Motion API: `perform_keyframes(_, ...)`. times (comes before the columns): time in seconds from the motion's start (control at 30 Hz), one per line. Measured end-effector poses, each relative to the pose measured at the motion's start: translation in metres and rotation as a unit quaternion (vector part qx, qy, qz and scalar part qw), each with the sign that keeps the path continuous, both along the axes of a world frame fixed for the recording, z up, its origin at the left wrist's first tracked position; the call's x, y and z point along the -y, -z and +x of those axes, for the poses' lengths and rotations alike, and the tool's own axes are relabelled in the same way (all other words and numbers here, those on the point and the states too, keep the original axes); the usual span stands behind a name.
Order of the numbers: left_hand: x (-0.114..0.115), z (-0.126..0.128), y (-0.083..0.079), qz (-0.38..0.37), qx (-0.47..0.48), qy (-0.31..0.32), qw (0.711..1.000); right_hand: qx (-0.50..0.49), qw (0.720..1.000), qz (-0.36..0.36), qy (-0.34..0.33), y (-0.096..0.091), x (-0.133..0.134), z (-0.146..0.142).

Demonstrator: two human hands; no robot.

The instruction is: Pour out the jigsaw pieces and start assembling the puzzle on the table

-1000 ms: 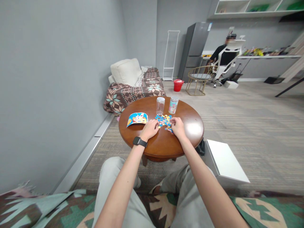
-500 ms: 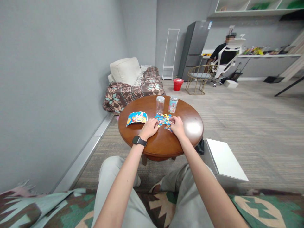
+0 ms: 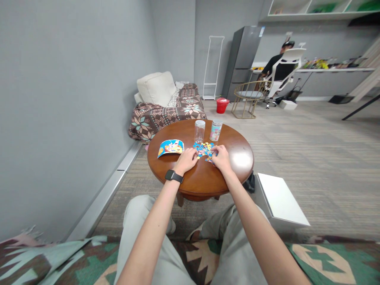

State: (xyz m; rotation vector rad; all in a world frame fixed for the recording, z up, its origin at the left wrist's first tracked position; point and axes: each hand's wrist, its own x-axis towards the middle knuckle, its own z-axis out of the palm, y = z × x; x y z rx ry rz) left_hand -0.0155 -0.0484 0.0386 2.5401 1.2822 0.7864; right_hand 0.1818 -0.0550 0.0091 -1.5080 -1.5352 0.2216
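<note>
A loose heap of small blue, yellow and pink jigsaw puzzle pieces (image 3: 204, 149) lies on the round brown wooden table (image 3: 194, 180). My left hand (image 3: 186, 159), with a black watch on its wrist, rests at the heap's left edge with its fingers curled inward. Across from it, my right hand (image 3: 221, 157) bends its fingers together over the heap's right side. Whatever either hand's fingertips hold is too small to make out. Left of my left hand is a curved picture sheet (image 3: 171, 147) with a blue background and cartoon figures.
Behind the heap stand a clear lidded jar (image 3: 200, 132) and a jar with a printed label (image 3: 216, 131). A white box (image 3: 282, 200) is on the floor at right. Farther off are a covered sofa (image 3: 166, 114), a red bin (image 3: 222, 105), a wire chair (image 3: 247, 95) and a seated person (image 3: 273, 63).
Both hands stay at the two sides of the heap, with hardly any finger movement. The view has shifted very slightly.
</note>
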Motion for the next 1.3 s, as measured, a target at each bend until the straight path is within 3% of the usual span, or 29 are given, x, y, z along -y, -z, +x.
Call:
perform_keyframes(0.17, 0.0003, -0.0001, 0.0001, -0.001, 0.005, 0.001, 1.000, 0.091, 0.995, -0.017, 0.043, -0.0027, 0.0034, -0.0022)
perform_keyframes(0.3, -0.0004, -0.0003, 0.0005, 0.000, 0.005, 0.000, 1.000, 0.122, 0.991, -0.040, 0.036, -0.0058, 0.0062, -0.0051)
perform_keyframes(0.5, 0.0004, -0.0005, -0.0005, -0.003, 0.008, 0.002, 1.000, 0.117, 0.993, -0.031, 0.014, -0.0075, 0.0074, -0.0056)
perform_keyframes(0.8, 0.0005, -0.0003, -0.0006, 0.000, -0.001, 0.002, 1.000, 0.070, 0.994, -0.010, 0.085, -0.0016, 0.0043, -0.0027)
perform_keyframes(0.97, 0.0007, -0.0001, -0.0012, 0.002, 0.002, 0.004, 1.000, 0.113, 0.993, -0.015, 0.038, -0.0033, 0.0062, -0.0040)
perform_keyframes(1.17, 0.0004, -0.0009, -0.0005, 0.002, 0.005, 0.004, 1.000, 0.100, 0.992, -0.033, 0.067, -0.0041, 0.0077, -0.0036)
perform_keyframes(1.3, -0.0002, -0.0011, 0.0009, 0.006, 0.004, 0.003, 1.000, 0.119, 0.991, -0.043, 0.051, -0.0063, 0.0085, -0.0049)
